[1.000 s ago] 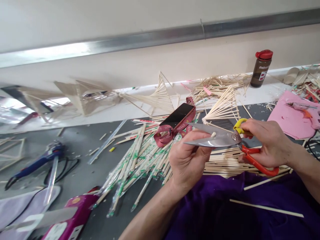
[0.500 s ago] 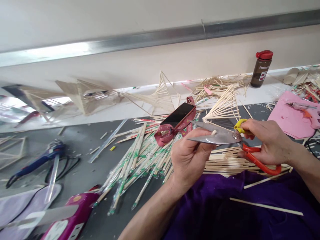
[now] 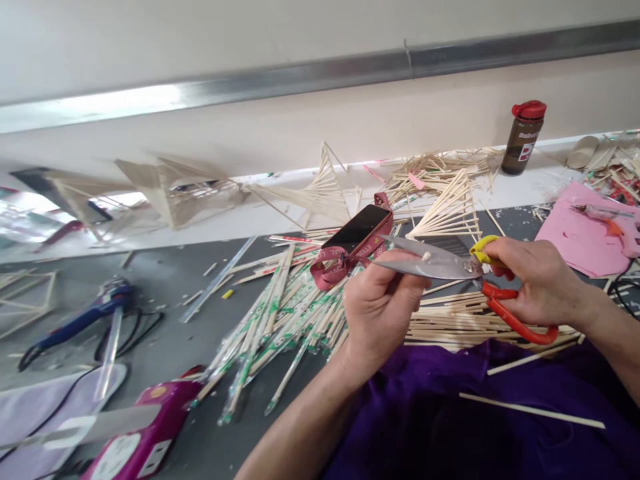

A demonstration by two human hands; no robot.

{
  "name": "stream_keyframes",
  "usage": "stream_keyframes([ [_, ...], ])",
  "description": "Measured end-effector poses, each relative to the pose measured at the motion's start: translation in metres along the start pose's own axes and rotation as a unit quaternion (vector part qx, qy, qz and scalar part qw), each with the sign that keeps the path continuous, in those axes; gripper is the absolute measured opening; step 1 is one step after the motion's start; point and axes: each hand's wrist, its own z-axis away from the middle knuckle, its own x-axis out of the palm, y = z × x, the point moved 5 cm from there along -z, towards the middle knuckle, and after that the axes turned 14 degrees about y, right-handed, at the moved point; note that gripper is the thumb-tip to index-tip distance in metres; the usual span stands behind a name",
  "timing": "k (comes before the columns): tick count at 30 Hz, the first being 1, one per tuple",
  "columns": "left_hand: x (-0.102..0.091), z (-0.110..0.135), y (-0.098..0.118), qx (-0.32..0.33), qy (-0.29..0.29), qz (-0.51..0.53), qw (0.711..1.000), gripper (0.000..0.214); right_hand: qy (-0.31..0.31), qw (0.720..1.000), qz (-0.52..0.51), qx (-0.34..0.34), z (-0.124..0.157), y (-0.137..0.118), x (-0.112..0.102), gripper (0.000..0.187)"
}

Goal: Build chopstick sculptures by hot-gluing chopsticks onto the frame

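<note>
My right hand (image 3: 537, 283) grips the yellow and orange handles of a pair of shears (image 3: 440, 265). The steel blades point left and are nearly closed. A short wooden stick end (image 3: 426, 256) pokes up between the blades. My left hand (image 3: 380, 307) pinches that stick from below, with the fingers curled under the blades. Under both hands lies a pile of bare bamboo sticks (image 3: 460, 320). Purple cloth (image 3: 450, 413) covers my lap, with two loose sticks on it.
Wrapped chopsticks (image 3: 273, 320) are spread over the grey table. A phone with a red lanyard (image 3: 357, 233) lies behind them. A blue glue gun (image 3: 80, 320) and a pink device (image 3: 145, 440) sit at the left. Stick fans (image 3: 450, 210), a brown bottle (image 3: 523, 137) and pink paper (image 3: 590, 230) are at the back.
The shear blades have closed further on the stick, and the handles have come together. Both hands stayed almost in place.
</note>
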Motion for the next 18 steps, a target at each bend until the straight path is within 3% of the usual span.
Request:
stream_keyframes([
  [5, 0.006, -0.004, 0.007, -0.023, -0.02, 0.035, 0.999, 0.017, -0.007, 1.0, 0.013, 0.006, 0.002, 0.002, -0.002, 0.02],
  [9, 0.006, -0.003, 0.004, -0.004, -0.03, 0.031, 0.999, 0.013, -0.019, 1.0, 0.016, -0.004, 0.003, 0.004, 0.0, 0.02],
  [18, 0.006, 0.001, -0.005, 0.002, -0.059, 0.019, 0.998, 0.016, -0.052, 0.999, 0.001, 0.011, 0.005, 0.009, -0.002, 0.04],
])
